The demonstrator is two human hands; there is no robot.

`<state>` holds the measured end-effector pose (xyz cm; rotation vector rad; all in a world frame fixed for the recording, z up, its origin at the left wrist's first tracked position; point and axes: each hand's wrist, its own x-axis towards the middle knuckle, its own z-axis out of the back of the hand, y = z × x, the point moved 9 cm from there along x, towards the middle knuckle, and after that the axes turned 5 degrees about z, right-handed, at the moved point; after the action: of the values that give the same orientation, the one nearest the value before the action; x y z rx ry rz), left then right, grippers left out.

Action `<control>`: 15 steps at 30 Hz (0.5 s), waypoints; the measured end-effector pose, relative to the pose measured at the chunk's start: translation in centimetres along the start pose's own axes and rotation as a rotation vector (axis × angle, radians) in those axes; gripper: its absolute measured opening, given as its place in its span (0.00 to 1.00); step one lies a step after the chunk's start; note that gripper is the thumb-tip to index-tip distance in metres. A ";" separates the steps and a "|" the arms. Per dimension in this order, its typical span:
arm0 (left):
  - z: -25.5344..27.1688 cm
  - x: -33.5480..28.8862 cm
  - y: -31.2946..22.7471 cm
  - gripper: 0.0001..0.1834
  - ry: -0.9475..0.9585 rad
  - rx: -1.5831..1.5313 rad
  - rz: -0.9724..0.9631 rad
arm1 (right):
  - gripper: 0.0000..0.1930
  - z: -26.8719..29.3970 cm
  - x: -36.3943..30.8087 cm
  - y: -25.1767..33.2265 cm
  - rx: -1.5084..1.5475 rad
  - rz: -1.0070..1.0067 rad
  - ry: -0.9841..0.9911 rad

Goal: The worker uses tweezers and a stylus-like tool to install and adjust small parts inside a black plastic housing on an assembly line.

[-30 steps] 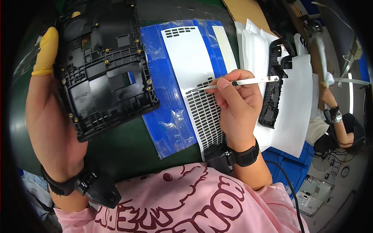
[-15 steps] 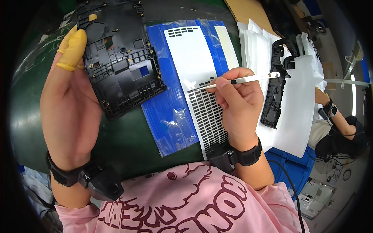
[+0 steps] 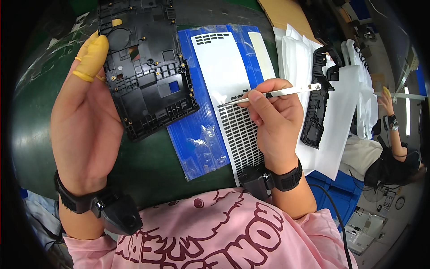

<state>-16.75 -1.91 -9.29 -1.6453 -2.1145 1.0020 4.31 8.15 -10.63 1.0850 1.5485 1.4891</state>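
Note:
My left hand (image 3: 87, 116) grips a black plastic housing (image 3: 148, 74) by its left edge, with yellow finger cots on the fingers. Ribs, cutouts and small brass-coloured inserts cover the side of the housing that shows. My right hand (image 3: 277, 116) pinches white tweezers (image 3: 293, 90). Their tips meet a white sheet (image 3: 219, 67) at the top of its rows of small black rectangular stickers (image 3: 237, 130). Beneath that sheet lies a blue plastic board (image 3: 197, 148) with clear tape on it. The housing overhangs the board's left side.
Right of my right hand, a long black plastic part (image 3: 317, 112) rests on white foam sheets (image 3: 342, 116). A cardboard piece (image 3: 286, 15) lies behind them, and a blue bin (image 3: 333, 197) stands lower right. Another person's arm (image 3: 395, 134) shows at the far right.
My left hand and the housing have shifted slightly right and down. My right hand and the tweezers have barely moved. The other person's arm at the far right has risen.

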 end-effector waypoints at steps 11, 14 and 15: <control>-2.9 -1.2 1.7 0.19 -0.062 0.054 0.021 | 0.09 -0.5 -1.0 5.4 0.168 0.143 -0.017; -3.9 -1.5 2.3 0.21 -0.018 0.049 0.013 | 0.10 -2.2 -1.9 7.0 0.298 0.203 0.054; -4.1 -1.7 2.5 0.21 -0.001 0.035 0.032 | 0.11 -3.0 -2.3 7.1 0.287 0.204 0.103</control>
<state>-11.95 -1.78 -7.69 -1.6679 -2.0653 1.0437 3.10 4.76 -3.44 1.3841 1.8094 1.5064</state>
